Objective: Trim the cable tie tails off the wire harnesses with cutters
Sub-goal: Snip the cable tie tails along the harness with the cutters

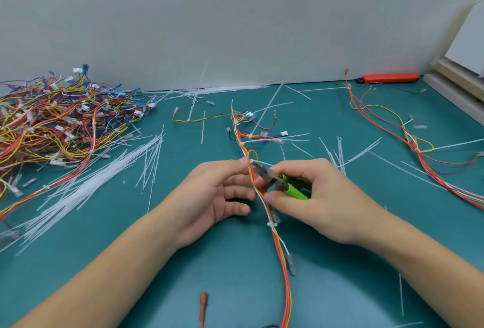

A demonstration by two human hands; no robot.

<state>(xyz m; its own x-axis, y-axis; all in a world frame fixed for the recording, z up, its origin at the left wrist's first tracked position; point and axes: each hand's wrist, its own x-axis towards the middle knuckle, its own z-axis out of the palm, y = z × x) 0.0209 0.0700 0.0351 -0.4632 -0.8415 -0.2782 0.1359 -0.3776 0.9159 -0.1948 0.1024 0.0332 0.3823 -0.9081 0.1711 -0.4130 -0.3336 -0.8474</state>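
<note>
Sitting by the tabletop's [183,288] left edge is a big wire pile [60,123]. Near the middle, the left hand [217,194] pinches the wire harness [277,238] at its fingertips, and the right hand [314,196] grips the green cutters [288,187], whose tip touches a white tie on it.

This is an assembly workbench in a wiring workshop or small factory. A teal work mat [183,262] runs up to a plain grey partition wall [235,18], with a big heap of finished wire harnesses [57,120] at the left, loose cut cable tie tails [86,191] strewn about, and an orange utility knife [390,78] at the back.
</note>
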